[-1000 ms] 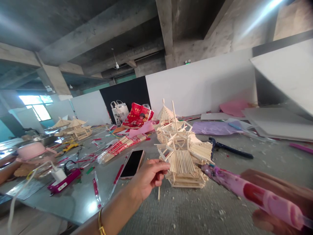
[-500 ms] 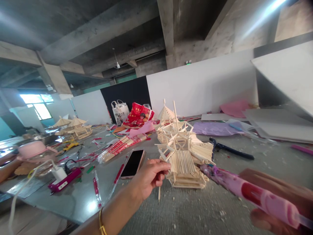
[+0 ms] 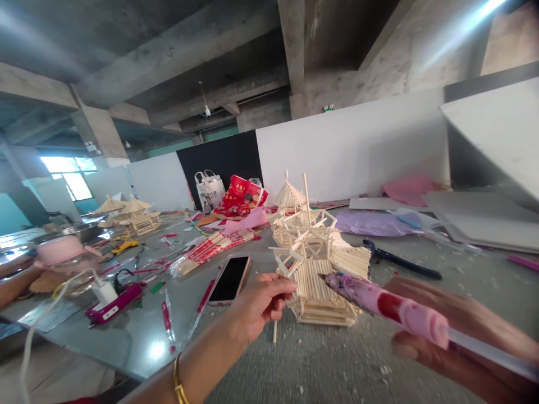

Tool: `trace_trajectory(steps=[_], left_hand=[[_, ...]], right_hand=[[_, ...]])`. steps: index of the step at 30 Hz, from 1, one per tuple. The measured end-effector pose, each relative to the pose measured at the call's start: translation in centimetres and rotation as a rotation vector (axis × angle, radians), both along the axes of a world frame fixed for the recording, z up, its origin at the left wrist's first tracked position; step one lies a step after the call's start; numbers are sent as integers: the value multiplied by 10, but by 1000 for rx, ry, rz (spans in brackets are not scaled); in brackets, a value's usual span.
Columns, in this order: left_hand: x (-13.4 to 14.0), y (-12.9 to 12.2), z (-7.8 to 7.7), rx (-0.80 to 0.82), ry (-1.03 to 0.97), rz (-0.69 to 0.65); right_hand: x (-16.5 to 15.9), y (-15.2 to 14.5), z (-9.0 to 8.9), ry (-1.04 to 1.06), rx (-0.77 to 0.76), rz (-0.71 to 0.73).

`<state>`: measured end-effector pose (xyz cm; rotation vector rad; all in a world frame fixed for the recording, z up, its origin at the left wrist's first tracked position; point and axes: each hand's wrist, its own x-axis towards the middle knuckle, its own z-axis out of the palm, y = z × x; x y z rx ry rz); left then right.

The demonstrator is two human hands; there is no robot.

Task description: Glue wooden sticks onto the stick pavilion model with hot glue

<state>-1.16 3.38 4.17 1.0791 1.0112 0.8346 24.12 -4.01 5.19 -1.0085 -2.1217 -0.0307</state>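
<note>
A pavilion model built of thin wooden sticks [image 3: 314,280] stands on the table in front of me. My left hand [image 3: 269,300] pinches the left edge of its front slatted roof panel. In my right hand [image 3: 446,331] is a pink hot glue gun [image 3: 391,306], with a clear glue stick [image 3: 492,353] coming out of its back end. The gun's dark nozzle points left, over or against the right part of that panel; whether it touches I cannot tell. A loose stick [image 3: 275,332] lies below my left hand.
Left of the model lie a phone [image 3: 229,279] and packs of sticks [image 3: 213,251]. Dark-handled pliers [image 3: 406,264] lie to the right. Farther left are a magenta power strip [image 3: 113,306], a pink-lidded container [image 3: 63,252] and another person's arm [image 3: 17,280].
My right hand has moved the glue gun left and slightly up, so its nozzle is now over the front panel. My left hand keeps its pinch on the model.
</note>
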Motion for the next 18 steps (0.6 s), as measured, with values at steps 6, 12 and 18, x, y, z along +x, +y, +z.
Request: trace_trajectory(steps=[6, 12, 18], left_hand=[[1, 0, 0, -12, -21, -30], [0, 0, -1, -26, -50, -24], [0, 3, -4, -28, -58, -48]], right_hand=[[-7, 9, 4, -16, -161, 103], [-13, 18, 6, -87, -207, 97], [-14, 22, 1, -123, -93, 89]])
